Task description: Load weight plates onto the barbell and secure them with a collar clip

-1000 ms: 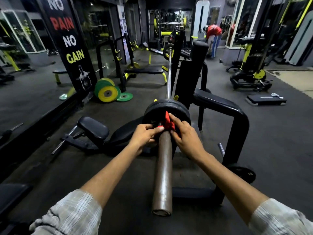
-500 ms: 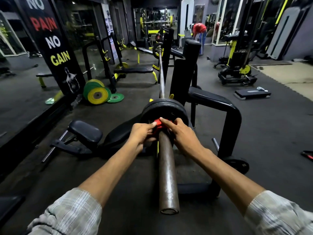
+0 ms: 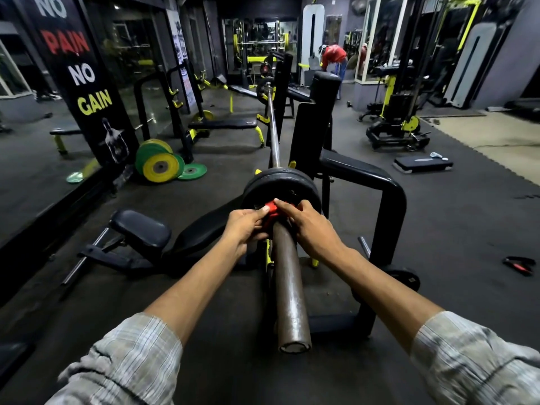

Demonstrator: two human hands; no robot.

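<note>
The barbell runs away from me, its brown sleeve end pointing at the camera. Black weight plates sit on the sleeve against the rack. A red collar clip is on the sleeve right against the plates. My left hand grips the clip from the left, and my right hand grips it from the right, fingers over its top. Most of the clip is hidden under my fingers.
A black bench lies left of the bar and a black rack frame stands on the right. Green and yellow plates lean by the mirror. A small black plate and a red-black clip lie on the floor at right. A person in red bends far back.
Both hands have pushed the red clip further along the sleeve until it sits against the plates. The clip's raised lever from a second ago now looks folded down under my fingers.
</note>
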